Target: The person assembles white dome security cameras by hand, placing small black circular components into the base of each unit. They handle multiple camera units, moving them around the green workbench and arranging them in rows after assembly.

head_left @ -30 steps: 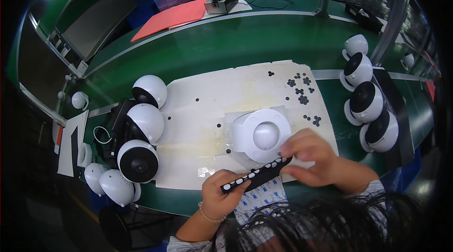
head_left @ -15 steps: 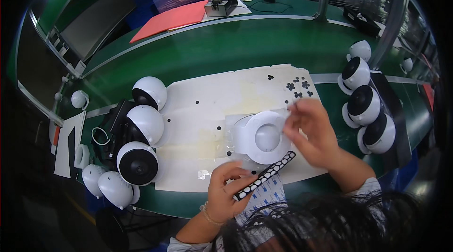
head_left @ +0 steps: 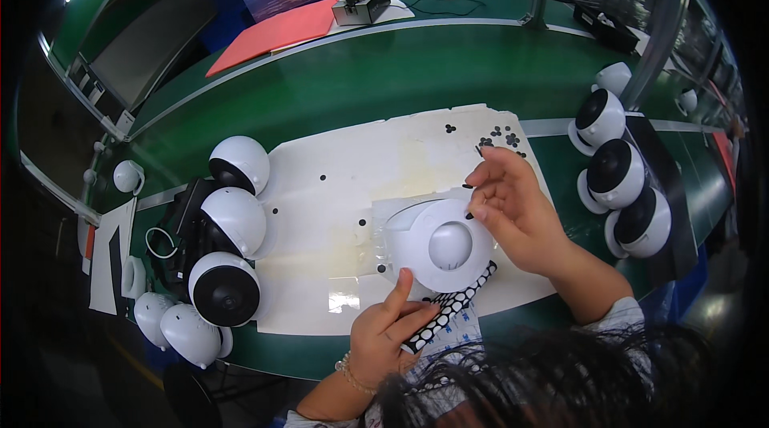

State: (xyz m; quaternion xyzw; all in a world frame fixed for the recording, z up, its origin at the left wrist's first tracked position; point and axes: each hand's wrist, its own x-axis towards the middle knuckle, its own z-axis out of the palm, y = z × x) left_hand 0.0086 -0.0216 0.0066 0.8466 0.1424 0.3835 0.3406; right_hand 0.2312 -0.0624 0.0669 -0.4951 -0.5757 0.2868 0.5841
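Note:
In front of me a white camera housing with a ring-shaped base (head_left: 451,273) lies on a clear bag (head_left: 383,224). My left hand (head_left: 388,330) grips a black sheet with rows of white round spots (head_left: 456,305), next to the base's near edge. Its thumb points up against the ring's lower left. At the ring's upper right is my right hand (head_left: 517,216), with small black round pads (head_left: 469,216) on the tips of its thumb and fingers. A printed backing paper (head_left: 456,332) lies under the spotted sheet.
White-and-black dome cameras (head_left: 224,289) stand on the left, and more dome cameras (head_left: 615,172) on the right. Loose black pads (head_left: 513,140) dot the cream paper mat (head_left: 320,244). Behind are a red sheet (head_left: 272,34) and a metal box (head_left: 360,0).
Small black pads now show on my right fingertips. The spotted sheet appears wider, and my left thumb has moved up to the ring. The whole view has shifted slightly.

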